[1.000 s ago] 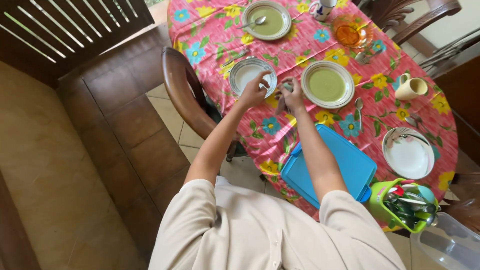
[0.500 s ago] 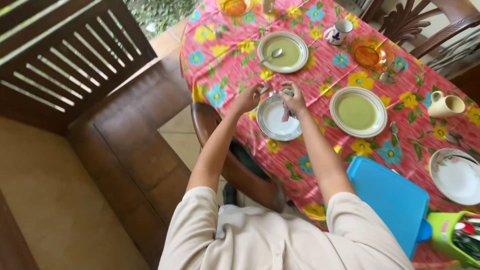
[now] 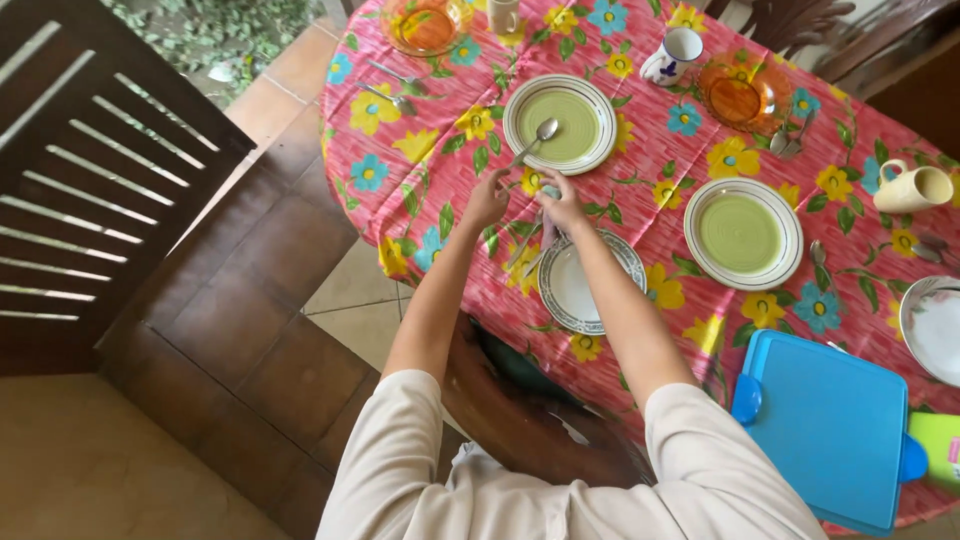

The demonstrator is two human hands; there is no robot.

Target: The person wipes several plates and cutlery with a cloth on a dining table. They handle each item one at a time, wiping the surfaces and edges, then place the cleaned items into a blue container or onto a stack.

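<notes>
At the near edge of the flowered tablecloth, a white plate sits under both wrists. Just beyond it, the right hand closes its fingers on what looks like cutlery lying beside the plate. The left hand hovers alongside, fingers curled. Farther off, a spoon rests on a green plate.

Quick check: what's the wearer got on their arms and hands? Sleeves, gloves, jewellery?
Short loose sleeves of a pale beige top, ending above the elbows. Below them both forearms are bare. Left hand and right hand are bare too: no gloves, and no watch, ring or bracelet that I can see at this size.
</notes>
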